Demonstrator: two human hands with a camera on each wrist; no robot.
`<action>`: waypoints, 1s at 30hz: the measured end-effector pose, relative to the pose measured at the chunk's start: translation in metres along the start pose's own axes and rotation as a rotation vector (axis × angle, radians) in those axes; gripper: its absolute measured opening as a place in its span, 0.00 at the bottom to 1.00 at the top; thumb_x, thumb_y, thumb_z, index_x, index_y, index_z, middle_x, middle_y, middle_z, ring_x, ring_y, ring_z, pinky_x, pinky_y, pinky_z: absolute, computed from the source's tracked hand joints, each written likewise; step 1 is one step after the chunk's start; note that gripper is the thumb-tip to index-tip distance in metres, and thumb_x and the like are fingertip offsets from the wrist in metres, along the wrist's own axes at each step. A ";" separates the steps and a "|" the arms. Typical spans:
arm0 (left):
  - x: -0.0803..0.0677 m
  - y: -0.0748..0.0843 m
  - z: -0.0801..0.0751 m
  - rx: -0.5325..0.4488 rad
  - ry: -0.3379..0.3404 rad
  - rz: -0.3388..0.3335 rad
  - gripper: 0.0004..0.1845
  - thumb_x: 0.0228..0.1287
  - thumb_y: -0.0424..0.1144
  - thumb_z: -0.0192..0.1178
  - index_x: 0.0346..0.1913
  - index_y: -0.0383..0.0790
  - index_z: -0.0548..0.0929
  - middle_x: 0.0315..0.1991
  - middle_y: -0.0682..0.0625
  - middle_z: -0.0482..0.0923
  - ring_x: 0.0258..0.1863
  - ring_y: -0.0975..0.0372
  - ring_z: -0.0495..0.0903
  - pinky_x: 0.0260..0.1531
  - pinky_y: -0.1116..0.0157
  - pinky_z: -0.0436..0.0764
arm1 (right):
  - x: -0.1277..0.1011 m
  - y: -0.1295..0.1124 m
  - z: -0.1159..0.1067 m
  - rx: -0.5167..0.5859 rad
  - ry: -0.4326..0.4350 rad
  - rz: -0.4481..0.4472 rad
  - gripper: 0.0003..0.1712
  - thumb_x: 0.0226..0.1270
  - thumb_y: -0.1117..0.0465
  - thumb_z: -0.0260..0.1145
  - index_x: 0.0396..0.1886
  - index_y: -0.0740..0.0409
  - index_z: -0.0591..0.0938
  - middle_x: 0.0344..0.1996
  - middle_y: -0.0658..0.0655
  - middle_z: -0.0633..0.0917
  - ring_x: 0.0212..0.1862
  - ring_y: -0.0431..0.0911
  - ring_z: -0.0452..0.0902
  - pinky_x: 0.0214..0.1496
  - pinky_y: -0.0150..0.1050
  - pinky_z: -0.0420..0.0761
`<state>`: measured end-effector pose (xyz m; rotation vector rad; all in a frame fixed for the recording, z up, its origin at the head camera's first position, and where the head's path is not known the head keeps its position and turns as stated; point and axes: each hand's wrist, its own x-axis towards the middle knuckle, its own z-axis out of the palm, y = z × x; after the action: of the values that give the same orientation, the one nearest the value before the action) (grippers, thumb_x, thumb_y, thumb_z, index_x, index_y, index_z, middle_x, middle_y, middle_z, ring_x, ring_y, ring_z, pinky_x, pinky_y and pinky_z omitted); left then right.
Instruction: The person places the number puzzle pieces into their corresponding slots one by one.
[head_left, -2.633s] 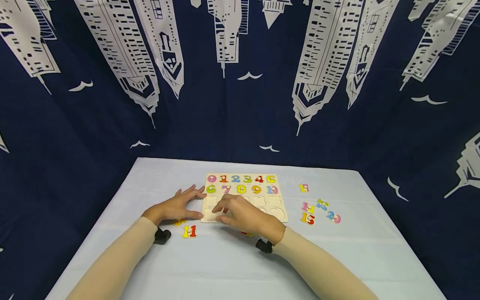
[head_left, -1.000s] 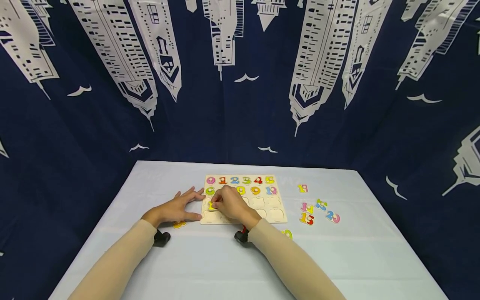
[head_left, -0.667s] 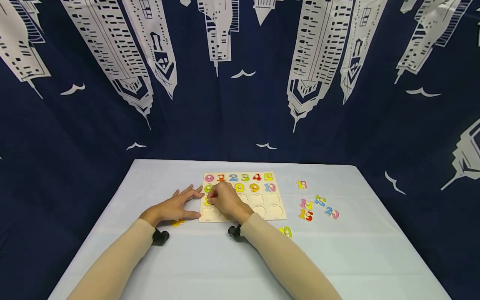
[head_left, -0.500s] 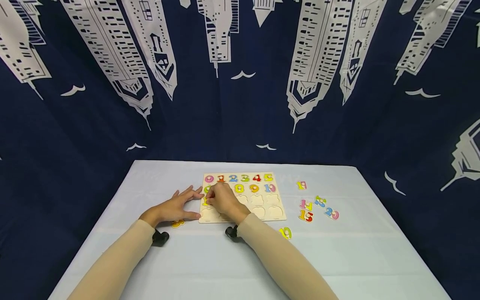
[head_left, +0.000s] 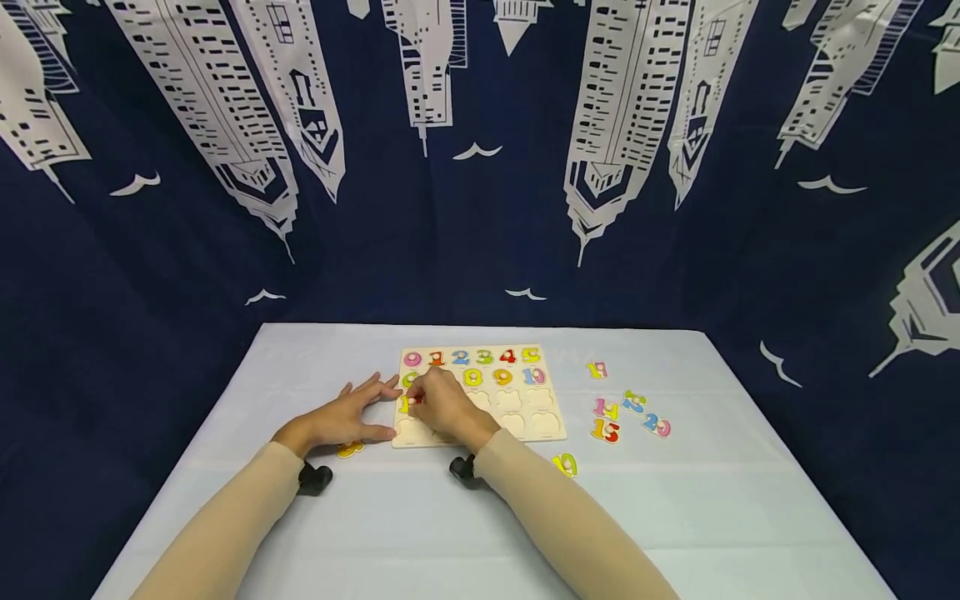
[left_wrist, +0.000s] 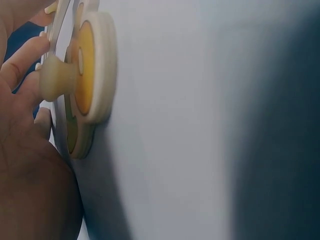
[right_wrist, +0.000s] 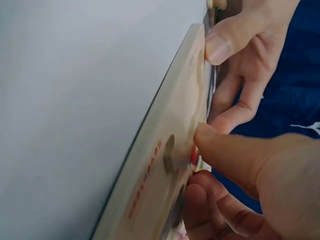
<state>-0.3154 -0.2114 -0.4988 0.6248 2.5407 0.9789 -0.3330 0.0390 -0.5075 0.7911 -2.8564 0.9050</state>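
A wooden number puzzle board [head_left: 517,417] lies on the white table; its top two rows hold coloured numbers and its lower recesses are mostly bare. My right hand [head_left: 424,403] rests on the board's left part and pinches the yellow-and-red 11 piece [head_left: 406,405] at a recess in the third row. In the right wrist view my thumb [right_wrist: 225,150] touches the piece's red edge against the board [right_wrist: 160,165]. My left hand [head_left: 375,406] lies flat with spread fingers against the board's left edge. A yellow pegged piece [left_wrist: 87,75] lies by its palm.
Loose number pieces lie right of the board: 17 [head_left: 597,370], 14 [head_left: 604,408], 15 [head_left: 604,430], 20 [head_left: 657,426] and a yellow-green one [head_left: 566,464] near my right forearm. A dark blue curtain with white towers hangs behind the table.
The 11 piece has left the table in front of the board; my right hand has carried it onto the board's left side. The left hand has stayed put.
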 end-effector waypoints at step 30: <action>0.002 -0.001 0.001 0.015 -0.002 -0.024 0.42 0.72 0.56 0.82 0.84 0.51 0.78 0.99 0.52 0.50 1.00 0.41 0.34 0.95 0.31 0.23 | -0.131 0.062 -0.135 0.100 -0.069 0.028 0.11 0.85 0.66 0.73 0.60 0.59 0.95 0.52 0.57 0.97 0.50 0.45 0.90 0.55 0.37 0.90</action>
<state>-0.3171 -0.2105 -0.5002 0.5976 2.5497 0.9515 -0.2641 0.2160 -0.4529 0.8085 -2.9084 1.0511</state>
